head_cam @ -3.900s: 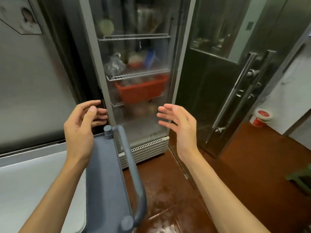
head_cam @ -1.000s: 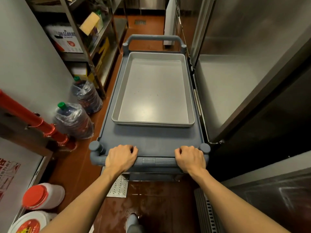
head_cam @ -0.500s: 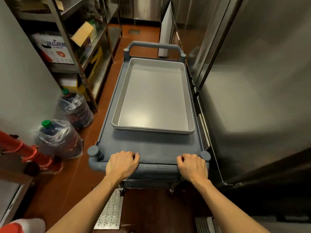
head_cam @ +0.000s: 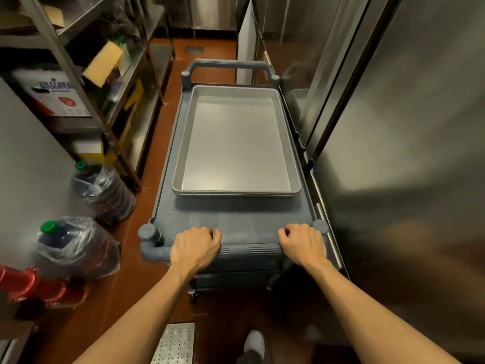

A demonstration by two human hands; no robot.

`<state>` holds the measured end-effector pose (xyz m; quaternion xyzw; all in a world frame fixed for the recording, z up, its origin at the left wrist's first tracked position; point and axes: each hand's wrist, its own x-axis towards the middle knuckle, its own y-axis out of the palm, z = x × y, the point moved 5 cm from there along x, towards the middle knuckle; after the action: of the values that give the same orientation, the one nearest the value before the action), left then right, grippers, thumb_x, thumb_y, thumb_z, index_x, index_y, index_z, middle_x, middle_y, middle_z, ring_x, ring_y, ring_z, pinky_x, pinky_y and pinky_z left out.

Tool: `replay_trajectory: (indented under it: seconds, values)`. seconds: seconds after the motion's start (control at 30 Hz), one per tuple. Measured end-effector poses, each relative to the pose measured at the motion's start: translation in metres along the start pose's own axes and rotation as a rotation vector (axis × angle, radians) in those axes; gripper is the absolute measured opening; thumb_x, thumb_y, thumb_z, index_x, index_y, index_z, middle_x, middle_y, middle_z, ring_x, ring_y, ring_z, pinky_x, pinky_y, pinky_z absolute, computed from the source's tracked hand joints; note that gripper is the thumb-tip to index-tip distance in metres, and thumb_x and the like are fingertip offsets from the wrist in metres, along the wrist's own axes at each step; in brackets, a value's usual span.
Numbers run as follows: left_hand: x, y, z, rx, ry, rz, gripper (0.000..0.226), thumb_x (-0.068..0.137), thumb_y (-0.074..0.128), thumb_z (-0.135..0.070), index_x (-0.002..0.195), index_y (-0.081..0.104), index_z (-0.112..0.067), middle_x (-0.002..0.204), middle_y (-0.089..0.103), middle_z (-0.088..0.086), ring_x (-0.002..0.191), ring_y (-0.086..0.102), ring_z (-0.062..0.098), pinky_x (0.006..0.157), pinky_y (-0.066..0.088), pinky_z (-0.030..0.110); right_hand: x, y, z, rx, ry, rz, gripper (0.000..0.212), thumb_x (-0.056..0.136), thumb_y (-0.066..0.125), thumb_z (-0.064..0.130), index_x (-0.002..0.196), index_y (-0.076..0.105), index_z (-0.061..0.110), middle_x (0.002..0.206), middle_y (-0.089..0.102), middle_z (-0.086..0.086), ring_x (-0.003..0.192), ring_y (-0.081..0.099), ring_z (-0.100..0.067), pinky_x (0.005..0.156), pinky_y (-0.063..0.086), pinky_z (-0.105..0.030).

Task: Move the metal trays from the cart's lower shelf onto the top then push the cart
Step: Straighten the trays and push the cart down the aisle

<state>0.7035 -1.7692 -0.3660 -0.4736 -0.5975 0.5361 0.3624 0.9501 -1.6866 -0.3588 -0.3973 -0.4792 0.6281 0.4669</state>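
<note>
A stack of shallow metal trays (head_cam: 294, 164) lies on the top of the grey plastic cart (head_cam: 236, 219), toward its far end. The cart's near handle (head_cam: 246, 250) runs across in front of me. My left hand (head_cam: 195, 248) is closed around the handle's left part. My right hand (head_cam: 304, 244) is closed around its right part. The far handle (head_cam: 228, 64) arches over the other end. The lower shelf is hidden under the top.
Steel fridge doors (head_cam: 393, 153) run close along the cart's right side. Left are a metal shelving rack (head_cam: 86, 95) with boxes, two wrapped water jugs (head_cam: 102, 190) (head_cam: 73, 248) on the red floor, and a red pipe (head_cam: 26, 285). The aisle (head_cam: 207, 51) continues ahead.
From standing with both hands raised before a glass fridge, I came to grip the handle. Over the last second the cart and I have rolled forward along the aisle; the jugs slid nearer.
</note>
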Motion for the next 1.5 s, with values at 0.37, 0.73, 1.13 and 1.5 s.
replay_trajectory:
  seconds: [0.37, 0.73, 1.13, 1.5]
  values:
    - [0.147, -0.012, 0.005, 0.024, 0.009, -0.003, 0.054, 0.092, 0.030, -0.048, 0.071, 0.066, -0.014, 0.073, 0.071, 0.010, 0.063, 0.062, 0.030, 0.059, 0.041, 0.033, 0.147, -0.001, 0.014, -0.018, -0.043, 0.013, 0.044, 0.084, 0.034, 0.042, 0.060, 0.058, 0.015, 0.066, 0.066, -0.010, 0.055, 0.049, -0.028, 0.056, 0.035, -0.033]
    - [0.298, -0.024, 0.018, 0.026, -0.012, -0.017, 0.056, 0.089, 0.025, -0.050, 0.060, 0.057, -0.015, 0.063, 0.065, 0.007, 0.051, 0.050, 0.023, 0.056, 0.038, 0.032, 0.298, -0.009, 0.036, -0.015, -0.014, 0.013, 0.045, 0.081, 0.034, 0.043, 0.053, 0.053, 0.014, 0.052, 0.051, -0.002, 0.051, 0.050, -0.027, 0.055, 0.038, -0.033]
    - [0.463, -0.044, 0.041, 0.001, 0.017, 0.032, 0.052, 0.094, 0.032, -0.046, 0.069, 0.062, -0.012, 0.076, 0.071, 0.012, 0.064, 0.061, 0.028, 0.061, 0.040, 0.034, 0.460, -0.009, 0.071, -0.040, 0.033, 0.026, 0.044, 0.083, 0.035, 0.044, 0.052, 0.049, 0.016, 0.054, 0.051, -0.004, 0.044, 0.037, -0.018, 0.052, 0.029, -0.032]
    - [0.604, -0.058, 0.042, 0.019, 0.045, 0.050, 0.050, 0.093, 0.034, -0.044, 0.073, 0.068, -0.014, 0.078, 0.072, 0.011, 0.070, 0.065, 0.031, 0.064, 0.046, 0.034, 0.600, -0.018, 0.089, -0.028, -0.012, 0.072, 0.046, 0.086, 0.037, 0.040, 0.050, 0.048, 0.014, 0.057, 0.056, -0.006, 0.055, 0.053, -0.027, 0.056, 0.039, -0.033]
